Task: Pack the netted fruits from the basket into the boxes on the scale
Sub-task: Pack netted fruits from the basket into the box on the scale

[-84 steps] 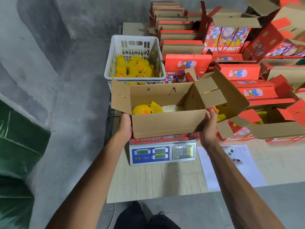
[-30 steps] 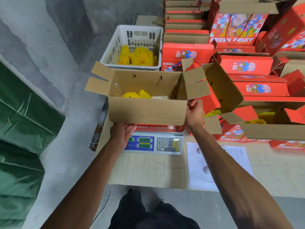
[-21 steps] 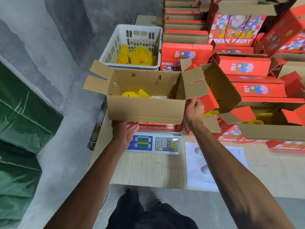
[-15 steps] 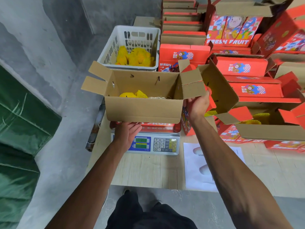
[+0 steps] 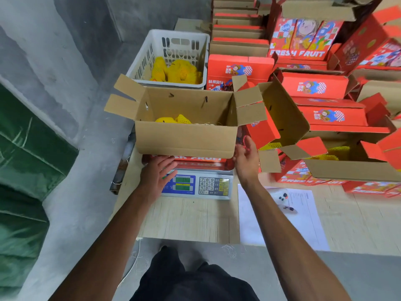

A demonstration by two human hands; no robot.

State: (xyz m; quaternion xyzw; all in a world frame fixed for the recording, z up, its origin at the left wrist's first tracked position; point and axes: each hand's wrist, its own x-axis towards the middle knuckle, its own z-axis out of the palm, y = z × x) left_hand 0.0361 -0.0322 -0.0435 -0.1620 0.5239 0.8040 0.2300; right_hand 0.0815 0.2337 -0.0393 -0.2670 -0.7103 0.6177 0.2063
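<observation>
The left grip (image 5: 157, 173) hangs wide, fingers straight and spread, palm over the left end of the scale (image 5: 196, 183), just below the near bottom edge of the open box (image 5: 186, 139); whether the fingertips touch that edge cannot be told. The right grip (image 5: 246, 158) is also wide and holds nothing, fingers relaxed, just beside the box's near right corner. The box sits on the scale pan between the two grips, its flaps standing outward left and right. Inside, beyond the left grip, netted fruits (image 5: 173, 119) lie against the left part of the floor, with bare room to their right. Further beyond, touching or nearly touching the box's back wall, stands the white basket (image 5: 149, 53) with more netted fruits (image 5: 175, 71) heaped in it. To the right of the right grip a second open box (image 5: 351, 170) with red flaps crowds close, one loose flap just beside the fingers. Red printed cartons (image 5: 240, 69) stack up behind it. Toward the person, the table (image 5: 186, 218) lies bare up to its near edge, with a paper sheet (image 5: 303, 218) under the right forearm
</observation>
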